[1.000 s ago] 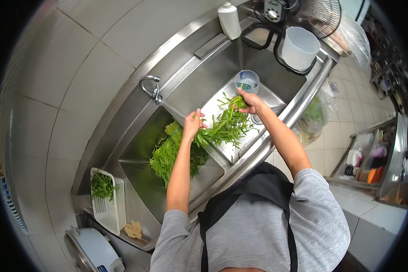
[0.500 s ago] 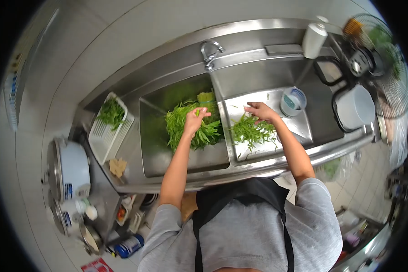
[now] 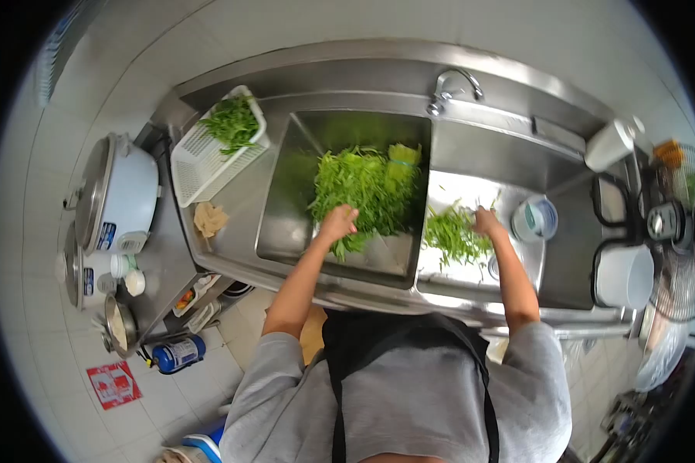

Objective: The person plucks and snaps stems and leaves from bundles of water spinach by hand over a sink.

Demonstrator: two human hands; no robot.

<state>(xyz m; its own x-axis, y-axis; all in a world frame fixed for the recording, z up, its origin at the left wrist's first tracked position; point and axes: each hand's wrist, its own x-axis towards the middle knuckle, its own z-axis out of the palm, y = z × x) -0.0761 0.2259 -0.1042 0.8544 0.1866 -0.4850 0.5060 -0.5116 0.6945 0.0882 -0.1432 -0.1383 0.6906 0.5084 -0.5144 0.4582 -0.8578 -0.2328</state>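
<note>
A large heap of leafy greens (image 3: 355, 185) fills much of the left sink basin, with a tied bundle of stalks (image 3: 402, 166) at its far right. My left hand (image 3: 338, 223) is closed at the heap's near edge, with a sprig of greens (image 3: 350, 246) hanging from its fingers. In the right basin lies a smaller loose pile of greens (image 3: 454, 234). My right hand (image 3: 486, 222) is at that pile's right side, its fingers pinched together. What those fingers hold is too small to make out.
A white tub (image 3: 534, 219) stands in the right basin beside my right hand. The faucet (image 3: 442, 94) rises behind the divider. On the left are a white basket (image 3: 201, 171) with greens (image 3: 233, 123) and a rice cooker (image 3: 135, 197). White containers (image 3: 625, 274) stand at right.
The view has shifted, so the sink sits differently in frame. My left hand has moved to the heap's near edge. My right hand's fingers, spread before, are now closed beside the smaller pile.
</note>
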